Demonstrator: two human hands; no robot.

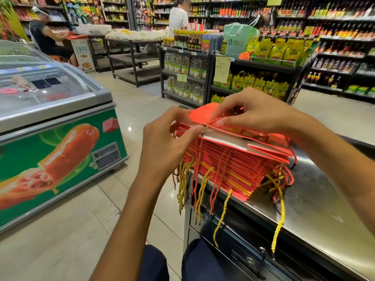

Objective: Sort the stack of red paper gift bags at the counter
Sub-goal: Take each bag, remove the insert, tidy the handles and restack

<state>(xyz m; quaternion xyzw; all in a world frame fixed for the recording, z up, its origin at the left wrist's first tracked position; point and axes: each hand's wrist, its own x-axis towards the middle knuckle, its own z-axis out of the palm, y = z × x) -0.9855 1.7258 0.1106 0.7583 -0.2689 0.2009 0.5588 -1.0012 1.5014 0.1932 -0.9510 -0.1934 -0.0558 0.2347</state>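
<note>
1. Stack of red paper gift bags [233,165] sits centre frame on the steel counter [316,199] edge; cord handles [200,191] hang down.
2. Left hand [162,145] pinches the top bag [239,136] at its near corner.
3. Right hand [255,112] pinches that bag's red cord.

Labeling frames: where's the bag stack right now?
In the head view, the stack of red gift bags sits right of centre on the near-left corner of the steel counter, cords hanging over the edge, under both hands.
</note>
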